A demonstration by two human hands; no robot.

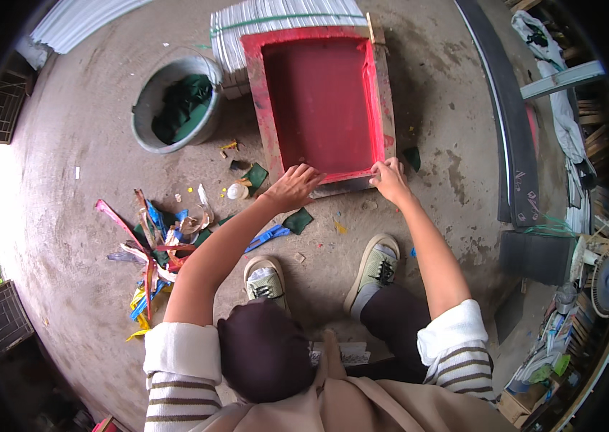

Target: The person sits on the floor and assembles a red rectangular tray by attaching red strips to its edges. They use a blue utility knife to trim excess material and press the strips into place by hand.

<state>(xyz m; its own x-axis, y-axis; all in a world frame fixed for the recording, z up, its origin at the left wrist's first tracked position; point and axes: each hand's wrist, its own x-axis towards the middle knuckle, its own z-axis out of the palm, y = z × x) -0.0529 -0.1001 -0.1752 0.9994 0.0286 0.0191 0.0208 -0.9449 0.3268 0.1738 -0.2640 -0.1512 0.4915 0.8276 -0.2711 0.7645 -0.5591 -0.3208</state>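
A screen printing frame (389,122) with red-stained wooden sides and a dark red mesh lies in front of me. Its far part rests on a stack of pale sheets (232,52) bound with a green strap. My left hand (294,189) is closed over the near left corner, fingers bent on the rim. At the near right corner, my right hand (391,181) pinches the edge between thumb and fingers. The undersides of both grips are hidden.
A grey bucket (147,108) holding dark green pieces stands left of the frame. Colourful torn strips (157,241) are heaped on the concrete floor, near a blue strip (267,237) and green scraps (297,221). A long dark panel (495,108) and a fan (608,282) are at right.
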